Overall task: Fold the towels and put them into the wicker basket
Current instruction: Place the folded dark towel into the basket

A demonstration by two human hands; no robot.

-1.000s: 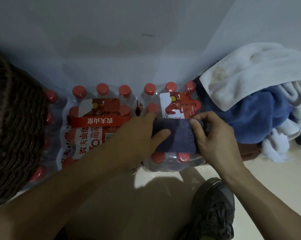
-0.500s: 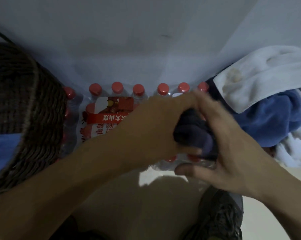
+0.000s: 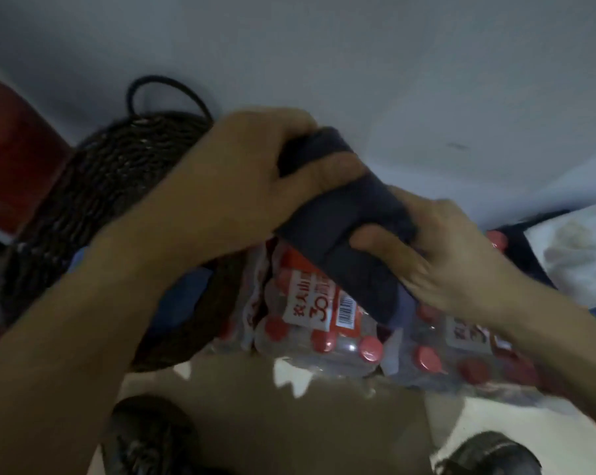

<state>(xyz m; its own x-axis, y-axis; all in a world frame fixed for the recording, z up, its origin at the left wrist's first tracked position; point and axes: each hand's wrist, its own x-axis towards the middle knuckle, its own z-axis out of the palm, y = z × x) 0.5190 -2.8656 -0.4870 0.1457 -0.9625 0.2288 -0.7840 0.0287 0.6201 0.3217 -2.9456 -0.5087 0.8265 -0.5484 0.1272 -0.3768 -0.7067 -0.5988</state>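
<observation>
Risk first: small dark navy folded towel (image 3: 351,241) held in mid-air over the shrink-wrapped packs of red-capped water bottles (image 3: 327,323), not yet over the dark brown woven wicker basket (image 3: 125,186), clamped from both sides. Left hand (image 3: 241,180) wrapped over upper end of bundle, thumb across the front; right hand (image 3: 440,255) gripping lower right end, fingers curled into the cloth. Fold looked loose at the bottom, one flap hanging free below the right hand, so likely to spring open if either grip eased before the drop. Could also snag on the basket's thin dark loop handle (image 3: 166,94) or catch the near rim and slide out onto the bottles. Frame blurred, so exact fold count impossible to tell. Containers: basket sat left of the bottle packs, touching or just beside them, against the pale wall; patch of blue fabric (image 3: 200,279) visible low inside near the rim, probably a towel already placed, rest of interior hidden by left forearm. Remaining pile at far right edge: white terry towel (image 3: 577,255) lying on something dark blue, unfolded. Red object (image 3: 12,152) behind basket at left, identity unclear. Two dark shoes (image 3: 149,437) on pale floor at bottom
</observation>
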